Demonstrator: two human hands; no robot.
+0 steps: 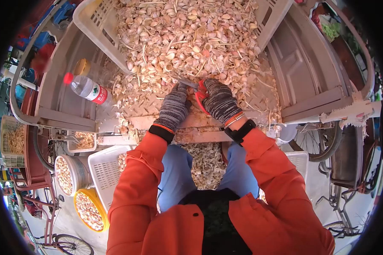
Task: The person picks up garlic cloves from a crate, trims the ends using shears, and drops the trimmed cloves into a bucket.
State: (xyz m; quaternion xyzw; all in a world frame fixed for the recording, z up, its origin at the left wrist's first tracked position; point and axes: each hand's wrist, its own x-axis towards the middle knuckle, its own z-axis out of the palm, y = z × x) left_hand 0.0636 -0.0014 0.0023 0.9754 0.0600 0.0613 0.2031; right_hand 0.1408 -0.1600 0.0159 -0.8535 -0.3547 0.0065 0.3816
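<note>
My right hand (220, 101), in a grey knitted glove, is closed round the red handles of a pair of scissors (199, 102). Their metal blades point left, toward my left hand (174, 106), which wears a matching glove. The left fingers are curled together near the blades, and whatever they hold is hidden. Just beyond both hands lies a large heap of garlic cloves (195, 42), mixed with dry stalks and skins. The heap rests on the metal bed of a cart (147, 111).
Left on the bed lies a plastic bottle (89, 88) with a red cap. A white crate (91, 25) borders the heap. Below left stand a white bucket (68, 174) and a yellow bucket (98, 206) of garlic. Garlic skins (206, 163) lie between my legs.
</note>
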